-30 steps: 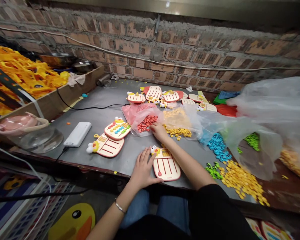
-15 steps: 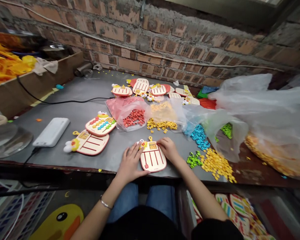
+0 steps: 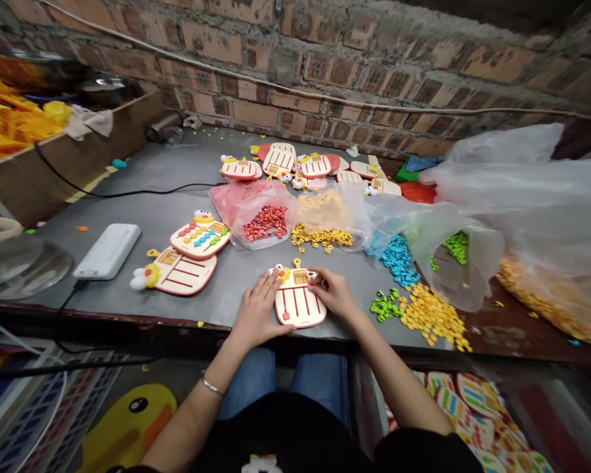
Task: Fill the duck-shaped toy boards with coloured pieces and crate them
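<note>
Both hands are at the toy board [image 3: 303, 307], which lies flat on the gray table [image 3: 152, 210], close to the near edge. From far off, I see the left hand [image 3: 257, 312] half open around the board's left side, fingers by the bird's head [image 3: 278, 270] and thumb low down, so it has hold of it. The right hand [image 3: 337, 295] is nearly closed, its fingers bunched over the top right corner; I can't tell if they hold anything, because they hide their own tips. One red bead [image 3: 286, 316] sits low in the left slot. I think a hard push could slide the board off the edge if the left hand lets go. A loose pinch could drop a tiny bead. A bump from the right arm could mix the green beads [image 3: 385, 305] into the yellow pile [image 3: 436, 315] close by
</note>
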{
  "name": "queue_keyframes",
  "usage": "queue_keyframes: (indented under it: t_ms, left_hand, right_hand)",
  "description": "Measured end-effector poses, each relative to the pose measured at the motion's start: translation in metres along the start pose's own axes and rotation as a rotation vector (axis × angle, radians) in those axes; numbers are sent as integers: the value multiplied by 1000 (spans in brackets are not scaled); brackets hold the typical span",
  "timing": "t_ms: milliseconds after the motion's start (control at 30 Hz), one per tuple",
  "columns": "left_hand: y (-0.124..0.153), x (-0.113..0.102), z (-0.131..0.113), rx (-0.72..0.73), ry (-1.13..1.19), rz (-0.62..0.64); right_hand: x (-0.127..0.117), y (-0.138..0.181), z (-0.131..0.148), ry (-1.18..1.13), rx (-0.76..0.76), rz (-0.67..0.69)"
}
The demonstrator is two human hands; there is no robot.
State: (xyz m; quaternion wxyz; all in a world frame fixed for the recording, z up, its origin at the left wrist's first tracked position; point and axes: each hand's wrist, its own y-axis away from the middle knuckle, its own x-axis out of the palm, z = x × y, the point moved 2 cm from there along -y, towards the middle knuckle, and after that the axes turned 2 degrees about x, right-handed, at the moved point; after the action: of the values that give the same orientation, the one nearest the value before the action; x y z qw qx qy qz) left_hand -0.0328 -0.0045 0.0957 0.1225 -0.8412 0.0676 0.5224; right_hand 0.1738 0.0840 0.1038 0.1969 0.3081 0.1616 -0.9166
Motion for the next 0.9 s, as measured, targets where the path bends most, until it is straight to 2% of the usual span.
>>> queue_keyframes:
  t_ms: [200,267,400,500,600,733,900]
  left_hand:
    - [-1,-2,0,-3,21,29]
    - [-1,-2,0,-6,24,31]
    - [-3,-1,0,-9,31,37]
    - [-3,0,0,-23,42,40]
    - [-2,1,1,-30,53,31]
    - [-1,1,1,-21,54,14]
    - [-1,3,1,-18,62,6]
  right_hand:
    - [-4,-18,-5,-206,35,221]
    - [-1,-20,-5,-255,59,242]
    - [15,-23,9,-212,10,155]
    - [29,-28,21,-163,-47,173]
    - [36,-30,23,-218,14,186]
    - [39,-26,22,-197,35,64]
    - [44,-20,22,-159,67,0]
